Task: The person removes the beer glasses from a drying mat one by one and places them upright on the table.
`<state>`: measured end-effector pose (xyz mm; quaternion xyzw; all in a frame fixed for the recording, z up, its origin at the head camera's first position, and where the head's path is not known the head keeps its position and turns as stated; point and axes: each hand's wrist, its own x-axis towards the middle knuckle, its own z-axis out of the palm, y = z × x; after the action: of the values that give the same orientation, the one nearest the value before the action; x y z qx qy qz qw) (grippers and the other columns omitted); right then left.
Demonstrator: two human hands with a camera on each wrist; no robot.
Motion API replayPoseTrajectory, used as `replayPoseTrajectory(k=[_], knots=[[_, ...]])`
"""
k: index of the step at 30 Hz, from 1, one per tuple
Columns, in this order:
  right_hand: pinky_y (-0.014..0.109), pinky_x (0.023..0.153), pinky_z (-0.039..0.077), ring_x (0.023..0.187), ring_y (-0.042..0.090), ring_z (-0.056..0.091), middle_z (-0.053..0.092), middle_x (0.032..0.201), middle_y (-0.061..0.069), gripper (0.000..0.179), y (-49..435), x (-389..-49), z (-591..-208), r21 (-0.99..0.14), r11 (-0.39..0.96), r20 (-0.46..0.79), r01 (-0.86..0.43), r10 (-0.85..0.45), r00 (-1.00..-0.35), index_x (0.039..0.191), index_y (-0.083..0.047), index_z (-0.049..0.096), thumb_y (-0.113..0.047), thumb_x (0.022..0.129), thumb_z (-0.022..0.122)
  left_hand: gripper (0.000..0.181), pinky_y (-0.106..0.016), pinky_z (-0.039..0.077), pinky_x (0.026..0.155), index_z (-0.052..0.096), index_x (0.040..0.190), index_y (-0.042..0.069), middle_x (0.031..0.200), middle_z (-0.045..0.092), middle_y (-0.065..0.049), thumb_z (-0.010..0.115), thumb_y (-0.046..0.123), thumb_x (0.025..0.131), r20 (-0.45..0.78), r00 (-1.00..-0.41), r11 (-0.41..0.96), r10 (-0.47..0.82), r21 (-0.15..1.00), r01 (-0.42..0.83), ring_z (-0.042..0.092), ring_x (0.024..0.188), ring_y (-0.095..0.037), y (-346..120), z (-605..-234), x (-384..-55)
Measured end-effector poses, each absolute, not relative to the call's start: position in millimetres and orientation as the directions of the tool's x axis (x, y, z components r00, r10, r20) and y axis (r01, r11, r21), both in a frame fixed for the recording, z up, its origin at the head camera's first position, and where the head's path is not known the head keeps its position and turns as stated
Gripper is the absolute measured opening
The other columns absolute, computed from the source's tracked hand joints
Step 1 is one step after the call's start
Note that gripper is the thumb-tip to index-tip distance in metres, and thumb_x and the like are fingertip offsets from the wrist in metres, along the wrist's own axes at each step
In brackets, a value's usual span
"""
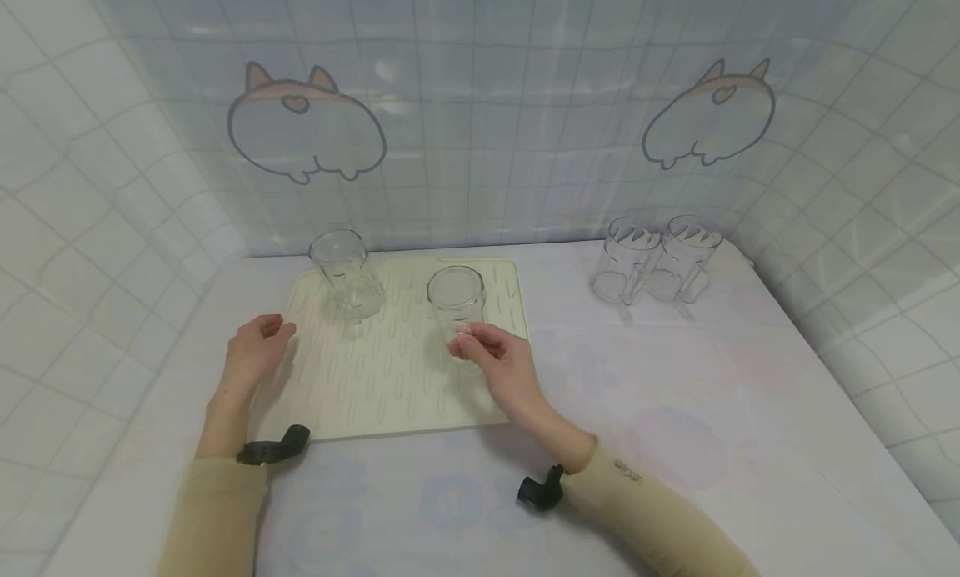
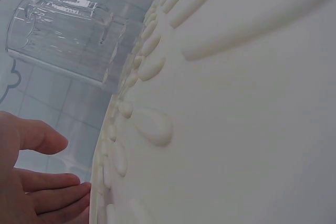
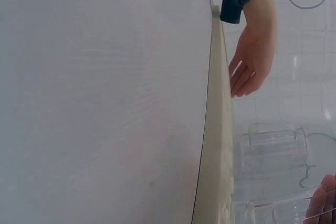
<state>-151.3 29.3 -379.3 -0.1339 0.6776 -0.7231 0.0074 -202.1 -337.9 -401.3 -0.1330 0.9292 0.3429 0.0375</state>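
A clear glass mug [image 1: 456, 289] is toward the right side of a cream ribbed mat [image 1: 390, 393]. My right hand [image 1: 506, 373] pinches it at the near side, where its handle seems to be. Whether its base touches the mat is hard to tell. In the right wrist view only the fingertips [image 3: 323, 203] show beside this mug. Another clear glass mug [image 1: 348, 273] stands upright on the mat's back left part, seen also as a glass mug [image 2: 63, 40] in the left wrist view. My left hand [image 1: 258, 348], fingers loosely bent, holds nothing by the mat's left edge.
Two more clear glass mugs [image 1: 626, 260] stand side by side at the back right of the white-covered table [image 1: 637, 377]. A tiled-pattern curtain [image 1: 510, 143] with cartoon animals hangs behind, and similar sheeting lines both sides.
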Motion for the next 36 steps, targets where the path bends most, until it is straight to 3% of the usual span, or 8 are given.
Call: replayPoseTrajectory(k=[12, 36], knots=[[0.029, 0.085, 0.054, 0.091, 0.031, 0.067, 0.069, 0.096, 0.022, 0.026, 43, -147, -381, -0.981, -0.078, 0.191, -0.18, -0.157, -0.969, 0.113, 0.007, 0.062, -0.009, 0.092, 0.059, 0.065, -0.057, 0.033, 0.102, 0.027, 0.142, -0.007, 0.139, 0.037, -0.032, 0.033, 0.04, 0.098, -0.16, -0.957, 0.729, -0.241, 0.621, -0.288, 0.034, 0.127, -0.049, -338, -403, -201], [0.026, 0.081, 0.053, 0.086, 0.023, 0.068, 0.071, 0.088, 0.013, 0.017, 52, -148, -380, -0.978, 0.056, 0.199, -0.202, -0.065, -0.978, 0.103, -0.002, 0.068, -0.012, 0.09, 0.062, 0.066, -0.059, 0.031, 0.102, 0.029, 0.142, -0.007, 0.138, 0.039, -0.032, 0.033, 0.042, 0.098, -0.147, -0.964, 0.737, -0.222, 0.621, -0.265, 0.033, 0.127, -0.05, -340, -406, -206]])
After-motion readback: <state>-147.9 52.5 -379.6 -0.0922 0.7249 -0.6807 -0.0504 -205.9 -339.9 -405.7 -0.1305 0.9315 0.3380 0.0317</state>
